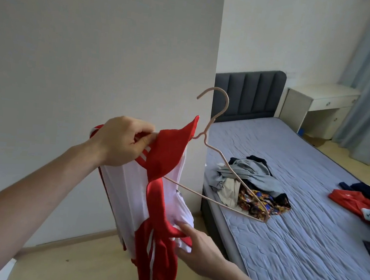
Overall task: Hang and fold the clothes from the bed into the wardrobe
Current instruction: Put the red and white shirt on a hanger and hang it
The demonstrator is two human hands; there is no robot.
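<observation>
Left hand [123,141] pinching red-and-white jacket [151,195] at one hanger [213,165] end; right hand [198,249] gripping its lower fabric. Far shoulder undressed: likely slip. Clothes pile [249,186] near bed [305,241] edge.

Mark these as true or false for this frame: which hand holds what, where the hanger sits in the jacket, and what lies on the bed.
1. The left hand grips the red and white jacket at its shoulder. True.
2. The hanger is metal and black. False: it is a thin pink one.
3. Both ends of the hanger are inside the jacket. False: one end sticks out bare to the right.
4. The right hand holds the lower part of the jacket. True.
5. The bed has no clothes left on it. False: a pile of clothes lies there, with more at its right edge.
</observation>
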